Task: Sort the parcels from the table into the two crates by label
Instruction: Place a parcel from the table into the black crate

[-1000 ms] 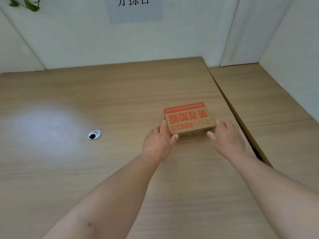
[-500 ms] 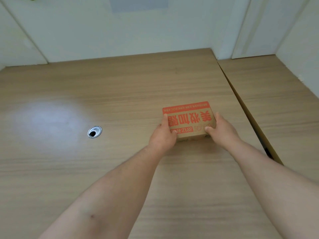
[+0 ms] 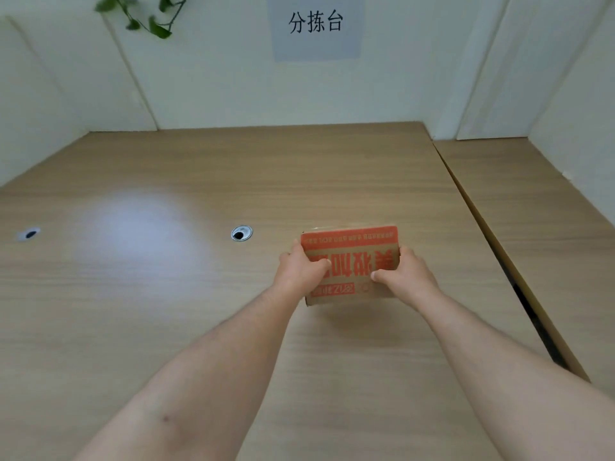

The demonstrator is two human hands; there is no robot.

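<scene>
A flat cardboard parcel with an orange band and orange characters printed upside down is held just above the wooden table, tilted toward me. My left hand grips its left edge, thumb on the top face. My right hand grips its right edge, thumb also on top. No crate is in view.
Two cable holes sit in the table, one left of the parcel and one at the far left. A second table adjoins on the right across a dark gap. A paper sign hangs on the back wall.
Both hands closed on the parcel's sides, then lifted and tilted it toward me. My view has shifted up, so the wall sign and a second cable hole now show.
</scene>
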